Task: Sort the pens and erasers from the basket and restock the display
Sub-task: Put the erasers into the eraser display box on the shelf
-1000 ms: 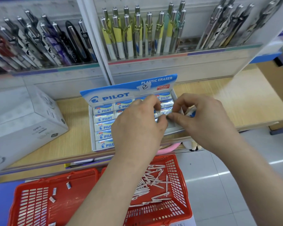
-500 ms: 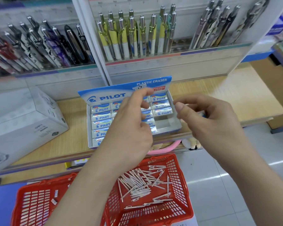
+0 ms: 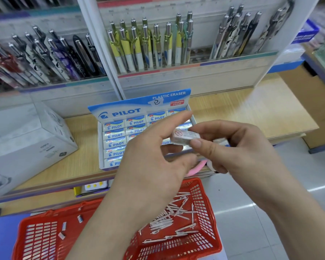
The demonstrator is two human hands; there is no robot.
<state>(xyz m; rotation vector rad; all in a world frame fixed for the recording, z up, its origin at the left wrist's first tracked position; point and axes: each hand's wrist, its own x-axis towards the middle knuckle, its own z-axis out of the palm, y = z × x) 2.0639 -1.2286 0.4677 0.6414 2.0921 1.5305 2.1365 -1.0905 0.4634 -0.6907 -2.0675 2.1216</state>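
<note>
Centre of the frame, above the Pilot eraser box (image 3: 139, 107) on the wooden shelf (image 3: 242, 113): pinching a wrapped eraser (image 3: 185, 135) between thumb and fingertips of the right hand (image 3: 238, 147). With the left hand (image 3: 152, 162) loosely spread beside it, index finger stretched past the eraser's left end, clearly gripping nothing. Drawn back from the box's header card, reached for half a second ago. Below, loose pens (image 3: 169, 218) lying in the red basket (image 3: 210, 212).
</note>
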